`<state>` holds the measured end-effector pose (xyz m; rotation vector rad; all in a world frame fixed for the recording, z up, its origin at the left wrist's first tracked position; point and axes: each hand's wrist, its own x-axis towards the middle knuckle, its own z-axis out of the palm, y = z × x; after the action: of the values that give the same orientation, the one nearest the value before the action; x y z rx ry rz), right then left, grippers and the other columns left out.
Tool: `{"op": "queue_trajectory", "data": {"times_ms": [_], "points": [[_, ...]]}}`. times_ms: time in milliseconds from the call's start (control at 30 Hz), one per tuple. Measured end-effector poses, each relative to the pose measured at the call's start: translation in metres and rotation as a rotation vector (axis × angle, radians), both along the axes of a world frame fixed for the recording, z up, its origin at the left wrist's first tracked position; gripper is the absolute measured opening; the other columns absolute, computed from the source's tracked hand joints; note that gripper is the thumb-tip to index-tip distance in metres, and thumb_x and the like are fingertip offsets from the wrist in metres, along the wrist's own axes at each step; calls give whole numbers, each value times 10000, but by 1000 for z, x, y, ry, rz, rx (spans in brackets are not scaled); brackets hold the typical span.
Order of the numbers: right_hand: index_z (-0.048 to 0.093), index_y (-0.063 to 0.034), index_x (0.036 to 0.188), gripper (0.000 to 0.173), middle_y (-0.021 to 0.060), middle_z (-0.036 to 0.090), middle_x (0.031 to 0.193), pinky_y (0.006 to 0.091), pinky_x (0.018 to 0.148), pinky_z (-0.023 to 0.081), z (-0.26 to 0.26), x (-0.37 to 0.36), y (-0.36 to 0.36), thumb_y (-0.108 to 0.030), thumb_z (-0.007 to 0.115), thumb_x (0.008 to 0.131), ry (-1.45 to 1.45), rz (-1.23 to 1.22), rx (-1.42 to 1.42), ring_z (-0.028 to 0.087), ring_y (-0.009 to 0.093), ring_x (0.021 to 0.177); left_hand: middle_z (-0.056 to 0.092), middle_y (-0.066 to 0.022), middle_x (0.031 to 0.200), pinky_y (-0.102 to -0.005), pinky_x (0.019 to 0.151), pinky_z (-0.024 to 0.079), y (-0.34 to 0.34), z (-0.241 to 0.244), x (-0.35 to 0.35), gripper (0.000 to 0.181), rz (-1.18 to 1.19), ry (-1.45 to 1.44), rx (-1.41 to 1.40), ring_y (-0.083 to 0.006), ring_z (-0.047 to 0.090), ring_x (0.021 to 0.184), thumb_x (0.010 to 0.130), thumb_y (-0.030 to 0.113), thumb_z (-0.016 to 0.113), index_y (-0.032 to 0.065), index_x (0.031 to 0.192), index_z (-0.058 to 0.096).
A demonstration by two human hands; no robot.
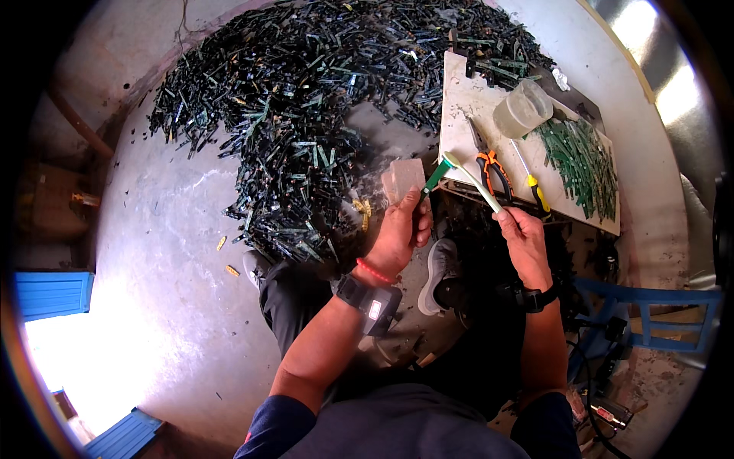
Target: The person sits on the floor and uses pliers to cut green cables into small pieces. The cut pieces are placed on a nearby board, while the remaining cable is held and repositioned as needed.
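Between its thumb and fingers, my left hand (401, 229) grips a narrow green circuit board strip (436, 178). My right hand (520, 236) holds a pale toothbrush (480, 188) by its handle. The brush head meets the upper end of the strip, over the near left corner of a white board (459, 97). On that board lie long-nose pliers (492, 166) with orange and black handles, and a screwdriver (533, 182) with a yellow and black handle. A translucent plastic tub (522, 109) stands behind them, tilted in view. To its right is a heap of green strips (579, 163).
A large pile of dark strips (298, 115) covers the floor ahead and to the left. A brick (406, 179) sits beyond my left hand. Blue chair framing (648, 292) and a black cable (588, 378) are at the right. Yellow pieces (231, 270) lie on the floor.
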<state>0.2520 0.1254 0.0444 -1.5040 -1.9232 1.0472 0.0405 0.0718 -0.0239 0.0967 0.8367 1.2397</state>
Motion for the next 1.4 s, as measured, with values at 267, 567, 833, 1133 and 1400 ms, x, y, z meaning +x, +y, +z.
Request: {"op": "queue_trajectory", "data": {"times_ms": [267, 567, 833, 1133, 1400], "points": [[626, 48, 944, 241, -58, 412, 656, 225, 526, 297, 10, 5, 0, -189, 584, 946, 21, 84, -119, 333, 48, 606, 373, 23, 605, -248, 471, 275, 2, -7, -4, 338, -32, -217, 60, -115, 342, 511, 980, 428, 442, 133, 816, 435], [632, 48, 956, 229, -46, 432, 667, 220, 538, 312, 7, 15, 3, -177, 601, 931, 31, 146, -206, 355, 44, 613, 376, 23, 613, -241, 474, 281, 2, -4, -1, 326, -33, -213, 54, -116, 346, 517, 983, 405, 445, 130, 809, 436], [630, 45, 974, 212, -57, 439, 691, 208, 565, 322, 17, 12, 2, -160, 594, 936, 35, 56, -163, 362, 47, 641, 381, 24, 590, -246, 466, 281, 4, -5, -1, 353, -31, -255, 42, -111, 346, 485, 989, 424, 414, 136, 786, 441], [659, 14, 983, 211, -65, 457, 680, 189, 518, 294, 28, 10, 1, -184, 596, 940, 196, -8, -321, 364, 21, 595, 382, 23, 611, -245, 467, 283, 3, -3, -3, 316, -35, -228, 88, -112, 348, 513, 969, 398, 485, 124, 817, 447], [648, 53, 969, 234, -47, 476, 687, 213, 561, 331, 16, 14, 8, -175, 610, 927, 8, -68, 40, 382, 47, 636, 451, 19, 598, -249, 427, 294, 2, -11, 3, 284, 24, 76, 135, -110, 403, 468, 947, 326, 563, 127, 755, 496]]}}
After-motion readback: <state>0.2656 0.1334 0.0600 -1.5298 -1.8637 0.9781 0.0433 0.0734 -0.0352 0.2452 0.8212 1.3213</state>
